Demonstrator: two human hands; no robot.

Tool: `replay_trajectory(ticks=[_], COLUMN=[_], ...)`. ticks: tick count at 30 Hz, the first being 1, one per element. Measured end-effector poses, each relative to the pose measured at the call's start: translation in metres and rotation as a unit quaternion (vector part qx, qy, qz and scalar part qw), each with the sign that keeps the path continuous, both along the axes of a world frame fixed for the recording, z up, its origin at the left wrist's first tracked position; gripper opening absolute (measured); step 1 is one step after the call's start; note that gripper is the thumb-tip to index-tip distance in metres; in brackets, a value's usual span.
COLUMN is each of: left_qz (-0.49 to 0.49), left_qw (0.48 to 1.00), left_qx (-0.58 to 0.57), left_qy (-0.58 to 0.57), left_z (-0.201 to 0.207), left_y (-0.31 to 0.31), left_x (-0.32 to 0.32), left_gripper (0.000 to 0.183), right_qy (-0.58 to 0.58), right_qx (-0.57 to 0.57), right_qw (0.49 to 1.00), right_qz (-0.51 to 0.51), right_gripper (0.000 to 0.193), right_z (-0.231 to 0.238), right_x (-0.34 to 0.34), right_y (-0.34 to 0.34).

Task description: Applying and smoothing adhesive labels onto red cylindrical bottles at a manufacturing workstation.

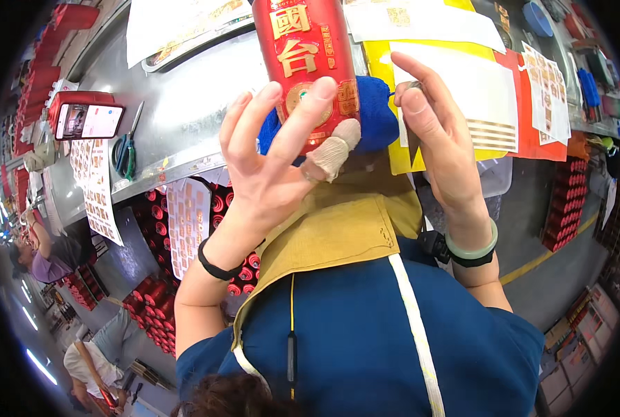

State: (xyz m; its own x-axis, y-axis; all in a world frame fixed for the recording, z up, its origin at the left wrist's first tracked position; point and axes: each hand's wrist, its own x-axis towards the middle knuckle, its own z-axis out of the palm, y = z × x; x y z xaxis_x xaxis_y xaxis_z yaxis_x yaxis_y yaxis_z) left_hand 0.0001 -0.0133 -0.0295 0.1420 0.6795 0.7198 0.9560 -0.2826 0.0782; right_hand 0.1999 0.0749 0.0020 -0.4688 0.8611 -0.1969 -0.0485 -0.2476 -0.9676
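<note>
A red bottle (310, 42) with raised gold characters and gold labels lies on a bunched blue cloth (376, 115) at the bench's near edge. My left hand (272, 153) is spread over its lower part. Its fingertips touch or hover just above the surface; which, I cannot tell. A beige cover wraps the thumb, which lies against the bottle's near end. To the right of the bottle, my right hand (438, 132) pinches a thin, pointed metal tool (413, 142) between thumb and fingers, its point toward me. Whether it is tweezers or a blade is unclear.
White sheets (463, 90) with gold strips lie on yellow and red sheets at right. On the metal bench (178, 104) at left are scissors (126, 153), a phone (87, 120) and a sticker sheet (91, 187). Red bottles (153, 313) stand below; other people are at far left.
</note>
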Motion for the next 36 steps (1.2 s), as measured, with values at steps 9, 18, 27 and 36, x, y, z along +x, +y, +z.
replay_trajectory(ticks=[9, 18, 27, 36], left_qz=[-0.014, 0.014, 0.028, 0.034], left_qw=[1.000, 0.908, 0.905, 0.970], left_qx=[0.021, -0.159, -0.157, -0.139], left_qy=[-0.012, -0.388, -0.393, -0.196], left_z=[-0.003, -0.009, -0.015, 0.002], left_y=[-0.005, 0.000, -0.003, -0.003], left_x=[-0.002, -0.001, -0.001, -0.001], left_gripper=[0.024, 0.095, 0.091, 0.085], right_qy=[-0.033, -0.061, -0.147, -0.146], right_qx=[0.104, 0.423, 0.600, 0.657], right_qw=[0.993, 0.904, 0.774, 0.739], right_qz=[-0.038, -0.032, 0.139, 0.021], right_gripper=[0.041, 0.027, 0.034, 0.031], right_z=[0.000, 0.025, 0.027, 0.050], right_x=[0.008, -0.016, -0.041, -0.033], right_y=[0.010, 0.033, 0.035, 0.066])
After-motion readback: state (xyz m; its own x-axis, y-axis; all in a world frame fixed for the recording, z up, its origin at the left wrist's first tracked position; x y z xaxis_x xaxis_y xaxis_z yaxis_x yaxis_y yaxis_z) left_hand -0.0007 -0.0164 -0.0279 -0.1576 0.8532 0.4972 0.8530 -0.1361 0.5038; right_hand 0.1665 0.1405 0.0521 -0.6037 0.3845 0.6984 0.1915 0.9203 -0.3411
